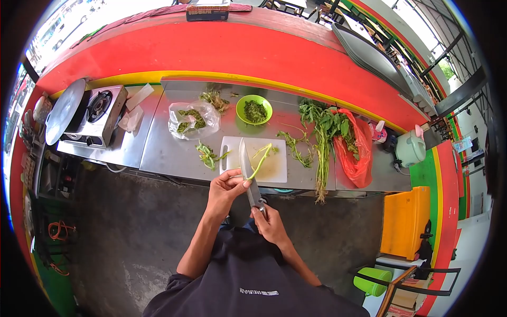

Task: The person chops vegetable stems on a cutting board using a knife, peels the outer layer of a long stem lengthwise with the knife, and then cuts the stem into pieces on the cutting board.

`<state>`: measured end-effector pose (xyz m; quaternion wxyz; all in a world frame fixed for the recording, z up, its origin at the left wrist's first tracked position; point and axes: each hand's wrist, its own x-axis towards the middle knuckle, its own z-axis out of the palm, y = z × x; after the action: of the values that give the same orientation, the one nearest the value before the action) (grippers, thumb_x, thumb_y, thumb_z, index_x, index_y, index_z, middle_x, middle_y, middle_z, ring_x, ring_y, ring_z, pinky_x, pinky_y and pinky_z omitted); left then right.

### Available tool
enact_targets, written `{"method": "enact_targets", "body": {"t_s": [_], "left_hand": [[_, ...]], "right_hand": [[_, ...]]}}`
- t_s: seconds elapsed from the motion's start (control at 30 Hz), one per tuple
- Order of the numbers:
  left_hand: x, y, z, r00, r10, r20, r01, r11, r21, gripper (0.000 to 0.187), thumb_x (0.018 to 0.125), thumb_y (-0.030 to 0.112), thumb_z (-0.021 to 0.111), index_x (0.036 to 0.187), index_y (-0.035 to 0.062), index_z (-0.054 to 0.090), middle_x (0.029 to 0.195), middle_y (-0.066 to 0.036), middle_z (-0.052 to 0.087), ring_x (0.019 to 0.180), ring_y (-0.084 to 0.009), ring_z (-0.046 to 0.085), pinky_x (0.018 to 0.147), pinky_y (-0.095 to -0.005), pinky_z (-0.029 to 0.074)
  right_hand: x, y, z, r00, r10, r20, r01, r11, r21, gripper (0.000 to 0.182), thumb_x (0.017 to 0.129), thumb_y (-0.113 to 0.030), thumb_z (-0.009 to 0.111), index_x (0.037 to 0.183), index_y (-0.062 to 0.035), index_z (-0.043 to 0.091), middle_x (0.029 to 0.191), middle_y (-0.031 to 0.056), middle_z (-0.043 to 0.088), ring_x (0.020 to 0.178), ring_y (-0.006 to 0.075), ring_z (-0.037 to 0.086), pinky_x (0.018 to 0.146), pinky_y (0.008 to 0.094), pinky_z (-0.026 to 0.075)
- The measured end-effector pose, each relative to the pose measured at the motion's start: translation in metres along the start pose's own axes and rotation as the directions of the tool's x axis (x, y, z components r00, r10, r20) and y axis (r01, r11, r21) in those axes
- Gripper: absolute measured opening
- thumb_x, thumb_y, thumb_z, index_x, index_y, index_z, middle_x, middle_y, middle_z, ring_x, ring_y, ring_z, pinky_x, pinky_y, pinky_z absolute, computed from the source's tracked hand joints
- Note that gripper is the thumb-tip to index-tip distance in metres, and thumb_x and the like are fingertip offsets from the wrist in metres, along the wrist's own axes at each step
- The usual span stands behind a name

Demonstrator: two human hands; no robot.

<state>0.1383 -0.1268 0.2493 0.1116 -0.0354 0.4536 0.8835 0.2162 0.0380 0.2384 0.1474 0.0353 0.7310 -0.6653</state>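
Observation:
My right hand [269,223] is closed round the handle of a large knife [246,164], whose blade points up and away from me. Beside the blade, my left hand [227,186] pinches a green stem [263,158] that crosses the blade and curves up to the right. Both are over the near part of a white cutting board [277,171], on which small green scraps lie. Left of the board are leafy pieces [207,156]. A green bowl [269,109] of chopped greens [255,111] stands behind it. More stems [298,150] lie to the right.
On the steel counter [158,153], a plastic bag of greens [182,127] lies left of the bowl, and a gas stove [103,119] stands farther left. To the right are a long leafy bunch [322,153], a red bag [359,164] and a rice cooker [410,149]. A red wall [237,50] rises behind.

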Motion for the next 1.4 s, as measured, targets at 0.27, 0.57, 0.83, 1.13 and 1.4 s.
{"method": "enact_targets", "body": {"t_s": [0.27,0.57,0.83,1.13,1.4], "left_hand": [[0.045,-0.017,0.028,0.999,0.002,-0.037,-0.002,1.000,0.014,0.031,0.086,0.000,0.073,0.114,-0.0033,0.061,0.088,-0.006,0.072,0.084,-0.0105,0.067,0.082,-0.0270,0.055],[0.101,-0.017,0.066,0.992,0.054,-0.111,-0.035,0.986,0.165,0.031,0.085,0.002,0.075,0.112,-0.0032,0.060,0.089,-0.008,0.072,0.084,-0.0105,0.067,0.082,-0.0256,0.053],[0.142,-0.018,0.092,0.976,0.111,-0.186,-0.081,0.984,0.161,0.032,0.085,0.002,0.074,0.113,-0.0037,0.059,0.093,-0.010,0.072,0.086,-0.0116,0.067,0.083,-0.0256,0.053],[0.165,-0.032,0.106,0.973,0.118,-0.197,-0.082,0.980,0.179,0.034,0.086,0.003,0.074,0.115,-0.0046,0.059,0.093,-0.010,0.073,0.086,-0.0118,0.067,0.084,-0.0266,0.053],[0.180,-0.033,0.123,0.954,0.150,-0.259,-0.109,0.980,0.167,0.035,0.086,0.005,0.074,0.116,-0.0041,0.059,0.094,-0.010,0.073,0.086,-0.0106,0.067,0.085,-0.0267,0.053]], "right_hand": [[0.034,-0.009,-0.044,1.000,0.011,0.022,-0.012,0.999,0.036,0.031,0.098,-0.031,0.056,0.085,-0.0035,0.059,0.059,-0.0029,0.047,0.054,0.0045,0.041,0.050,0.0250,0.033],[0.093,-0.018,-0.101,0.999,-0.017,0.047,0.014,0.998,0.068,0.031,0.099,-0.032,0.055,0.086,-0.0039,0.059,0.057,-0.0034,0.045,0.048,0.0049,0.039,0.046,0.0244,0.031],[0.129,-0.022,-0.139,0.989,-0.070,0.130,0.074,0.997,-0.028,0.028,0.099,-0.029,0.055,0.093,-0.0022,0.060,0.065,-0.0016,0.051,0.057,0.0057,0.044,0.052,0.0253,0.034],[0.155,-0.026,-0.177,0.966,0.011,0.259,-0.018,1.000,0.022,0.025,0.099,-0.027,0.056,0.096,-0.0024,0.060,0.066,-0.0005,0.052,0.057,0.0069,0.043,0.053,0.0266,0.035],[0.167,-0.026,-0.191,0.964,-0.018,0.267,0.003,0.998,0.055,0.029,0.099,-0.030,0.056,0.090,-0.0023,0.059,0.059,-0.0022,0.048,0.051,0.0058,0.042,0.049,0.0256,0.033]]}}
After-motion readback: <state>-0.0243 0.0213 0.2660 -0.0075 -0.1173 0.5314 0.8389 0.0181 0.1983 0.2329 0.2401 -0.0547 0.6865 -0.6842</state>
